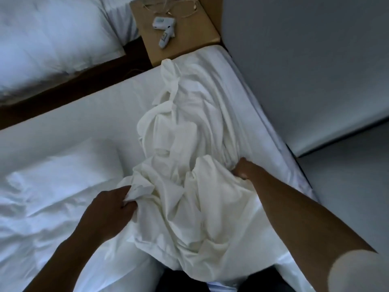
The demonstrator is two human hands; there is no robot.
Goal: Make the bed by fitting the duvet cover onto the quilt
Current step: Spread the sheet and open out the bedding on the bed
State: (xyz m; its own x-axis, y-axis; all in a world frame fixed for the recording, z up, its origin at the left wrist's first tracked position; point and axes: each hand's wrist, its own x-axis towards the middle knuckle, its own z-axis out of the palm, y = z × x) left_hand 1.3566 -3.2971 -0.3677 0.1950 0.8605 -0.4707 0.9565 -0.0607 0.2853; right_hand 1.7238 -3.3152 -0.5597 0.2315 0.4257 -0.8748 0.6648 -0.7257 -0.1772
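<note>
Sorting out the duvet cover [185,186] is the step here, I'd say, well before any stuffing happens. It's lying in a twisted, bunched heap down the middle-right of the bed [84,114], trailing up toward the bedside table [189,45]. The left hand [111,207] has its fingers curled tight around a wad of the cover's near-left edge. The right hand [244,168] is dug into the folds on the far right side; looks like it's clutching fabric too, though the fingers are mostly buried so I can't swear to it. The quilt [42,197] is probably that puffy white mass on the left, untouched. Next move calls for finding the opening or corners and shaking the cover out flat.
</note>
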